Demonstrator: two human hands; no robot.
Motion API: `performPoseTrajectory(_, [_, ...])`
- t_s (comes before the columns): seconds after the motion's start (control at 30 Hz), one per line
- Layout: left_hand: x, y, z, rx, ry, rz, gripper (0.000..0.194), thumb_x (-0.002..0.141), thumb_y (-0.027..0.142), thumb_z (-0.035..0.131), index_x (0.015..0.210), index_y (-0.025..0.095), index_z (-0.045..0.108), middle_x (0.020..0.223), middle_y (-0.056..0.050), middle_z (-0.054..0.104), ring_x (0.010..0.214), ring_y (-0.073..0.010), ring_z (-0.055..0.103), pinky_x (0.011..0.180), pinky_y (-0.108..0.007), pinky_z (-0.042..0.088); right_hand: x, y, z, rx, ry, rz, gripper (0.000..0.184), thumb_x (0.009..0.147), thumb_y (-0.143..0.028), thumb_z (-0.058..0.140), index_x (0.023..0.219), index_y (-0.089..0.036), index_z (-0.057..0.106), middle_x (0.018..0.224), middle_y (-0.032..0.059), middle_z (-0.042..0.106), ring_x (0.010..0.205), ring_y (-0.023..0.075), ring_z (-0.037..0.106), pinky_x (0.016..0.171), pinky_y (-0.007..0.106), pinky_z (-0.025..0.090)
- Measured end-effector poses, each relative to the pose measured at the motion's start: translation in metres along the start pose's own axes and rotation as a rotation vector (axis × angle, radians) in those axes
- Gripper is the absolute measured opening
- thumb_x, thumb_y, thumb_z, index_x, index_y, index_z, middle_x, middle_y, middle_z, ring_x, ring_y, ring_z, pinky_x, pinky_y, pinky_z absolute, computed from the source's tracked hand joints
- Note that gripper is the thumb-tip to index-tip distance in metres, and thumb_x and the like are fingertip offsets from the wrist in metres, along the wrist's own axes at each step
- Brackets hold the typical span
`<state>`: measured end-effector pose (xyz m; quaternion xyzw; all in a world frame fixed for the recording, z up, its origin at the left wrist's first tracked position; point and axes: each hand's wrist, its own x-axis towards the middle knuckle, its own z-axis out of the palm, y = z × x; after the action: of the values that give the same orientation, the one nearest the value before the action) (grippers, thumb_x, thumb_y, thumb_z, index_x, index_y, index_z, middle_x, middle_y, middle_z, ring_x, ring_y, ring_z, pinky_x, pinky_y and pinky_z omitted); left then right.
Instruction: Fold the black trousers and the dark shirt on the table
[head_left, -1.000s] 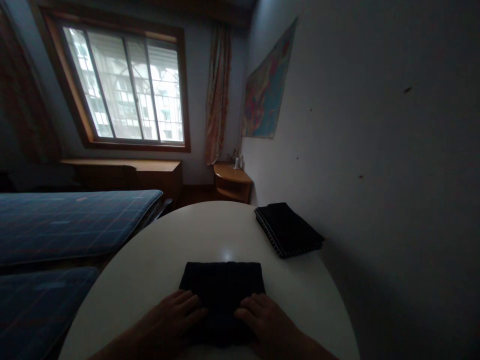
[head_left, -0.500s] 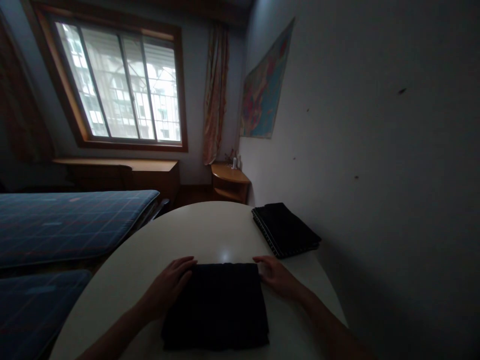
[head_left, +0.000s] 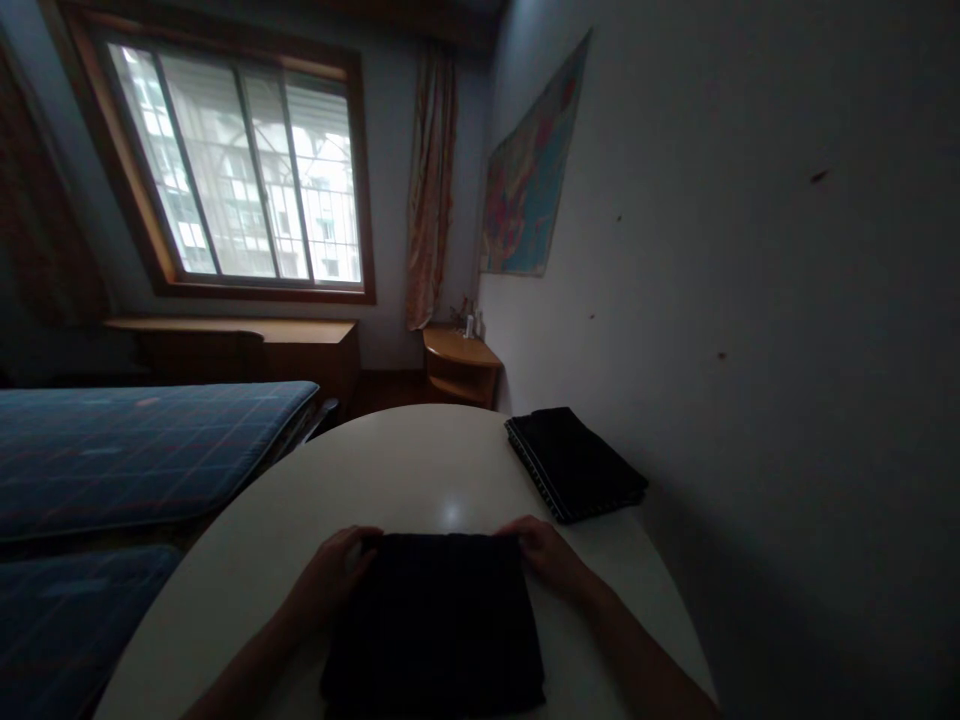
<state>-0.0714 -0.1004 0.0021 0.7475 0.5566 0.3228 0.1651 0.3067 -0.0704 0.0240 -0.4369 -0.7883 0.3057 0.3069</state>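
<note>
A folded black cloth (head_left: 442,630) lies flat on the round white table (head_left: 360,480) right in front of me. At its far left corner, my left hand (head_left: 330,575) is closed on the edge, fingertips over the far side and thumb nearer me. My right hand (head_left: 553,562) pinches the far right corner in the same way. The fabric is so dark that its layers and kind cannot be made out. Beyond my right hand, a stack of folded black cloths (head_left: 574,465) with light stitching along its edges rests by the wall.
A bare white wall (head_left: 750,260) with a map (head_left: 532,170) borders the table on the right. Plaid mattresses (head_left: 150,450) stand to the left. Farther back are a wooden desk (head_left: 307,332), a corner shelf (head_left: 459,346) and a barred window (head_left: 240,170).
Both hands have closed from resting beside the cloth onto its far corners. The fingers of my right hand have moved slightly left over the edge. The stack has not been touched.
</note>
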Motion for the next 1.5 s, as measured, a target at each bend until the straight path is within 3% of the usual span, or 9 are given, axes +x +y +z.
performPoseTrajectory(0.17, [0.001, 0.002, -0.004, -0.028, 0.011, 0.022, 0.028, 0.089, 0.031, 0.05, 0.108, 0.021, 0.068, 0.108, -0.006, 0.072, 0.104, -0.0228, 0.068, 0.096, -0.04, 0.053, 0.001, -0.004, -0.004, -0.138, 0.002, -0.069, 0.033, 0.085, -0.016, 0.049, 0.102, -0.019, 0.077, 0.104, 0.0098, 0.072, 0.103, 0.0232, 0.063, 0.095, 0.039, 0.047])
performPoseTrajectory(0.3, [0.002, 0.031, -0.008, 0.073, 0.107, 0.157, 0.027, 0.092, 0.03, 0.049, 0.111, 0.023, 0.067, 0.122, -0.007, 0.066, 0.113, -0.0235, 0.063, 0.101, -0.044, 0.05, 0.003, -0.04, -0.003, -0.306, 0.092, -0.064, 0.044, 0.083, -0.008, 0.041, 0.114, -0.017, 0.072, 0.118, 0.0102, 0.069, 0.113, 0.021, 0.06, 0.104, 0.04, 0.042])
performPoseTrajectory(0.47, [-0.009, 0.074, 0.01, 0.222, -0.056, 0.312, 0.052, 0.099, 0.035, 0.048, 0.149, 0.029, 0.039, 0.156, -0.007, 0.037, 0.141, -0.0267, 0.038, 0.113, -0.051, 0.037, -0.002, -0.093, 0.031, -0.434, -0.113, -0.122, 0.056, 0.098, -0.038, 0.047, 0.151, -0.021, 0.04, 0.154, 0.0085, 0.04, 0.143, 0.0248, 0.033, 0.119, 0.046, 0.024])
performPoseTrajectory(0.6, [-0.025, 0.064, 0.032, 0.324, -0.19, 0.319, 0.063, 0.099, 0.048, 0.045, 0.156, 0.032, 0.021, 0.161, -0.007, 0.025, 0.148, -0.0293, 0.023, 0.116, -0.053, 0.031, -0.017, -0.091, 0.051, -0.5, -0.278, 0.021, 0.072, 0.095, -0.064, 0.043, 0.155, -0.027, 0.029, 0.162, 0.0072, 0.022, 0.15, 0.0308, 0.014, 0.12, 0.054, 0.015])
performPoseTrajectory(0.77, [-0.031, 0.056, 0.031, 0.414, -0.177, 0.177, 0.062, 0.099, 0.054, 0.041, 0.153, 0.023, 0.035, 0.158, -0.013, 0.031, 0.147, -0.0332, 0.025, 0.116, -0.057, 0.028, -0.026, -0.085, 0.043, -0.593, -0.209, 0.136, 0.07, 0.097, -0.066, 0.036, 0.151, -0.023, 0.039, 0.16, 0.0109, 0.027, 0.149, 0.0325, 0.017, 0.12, 0.057, 0.009])
performPoseTrajectory(0.93, [-0.022, 0.083, 0.03, 0.409, -0.162, 0.234, 0.056, 0.101, 0.036, 0.039, 0.155, 0.021, 0.03, 0.161, -0.01, 0.025, 0.149, -0.0275, 0.02, 0.118, -0.051, 0.027, -0.022, -0.106, 0.05, -0.548, -0.209, 0.018, 0.072, 0.097, -0.067, 0.033, 0.156, -0.026, 0.028, 0.162, 0.0084, 0.02, 0.15, 0.0298, 0.011, 0.121, 0.055, 0.008])
performPoseTrajectory(1.07, [-0.025, 0.077, 0.04, 0.382, -0.212, 0.268, 0.06, 0.101, 0.044, 0.04, 0.157, 0.029, 0.022, 0.162, -0.006, 0.023, 0.149, -0.0278, 0.018, 0.118, -0.053, 0.026, -0.026, -0.102, 0.063, -0.502, -0.282, 0.07, 0.08, 0.092, -0.072, 0.04, 0.157, -0.03, 0.023, 0.164, 0.0067, 0.015, 0.15, 0.0335, 0.004, 0.119, 0.057, 0.011])
performPoseTrajectory(1.3, [-0.03, 0.047, 0.044, 0.42, -0.097, 0.053, 0.06, 0.099, 0.055, 0.04, 0.153, 0.028, 0.035, 0.161, -0.01, 0.026, 0.148, -0.037, 0.017, 0.112, -0.064, 0.027, -0.016, -0.088, 0.057, -0.572, -0.141, 0.109, 0.07, 0.095, -0.067, 0.039, 0.148, -0.023, 0.044, 0.155, 0.0106, 0.038, 0.142, 0.0335, 0.032, 0.115, 0.051, 0.024])
performPoseTrajectory(1.5, [-0.03, 0.044, 0.041, 0.281, -0.021, 0.1, 0.052, 0.099, 0.044, 0.045, 0.147, 0.024, 0.045, 0.157, -0.006, 0.036, 0.148, -0.0288, 0.022, 0.118, -0.052, 0.03, 0.03, -0.093, 0.054, -0.586, -0.087, 0.095, 0.059, 0.095, -0.06, 0.044, 0.125, -0.014, 0.065, 0.119, 0.0155, 0.067, 0.112, 0.0297, 0.059, 0.099, 0.044, 0.041])
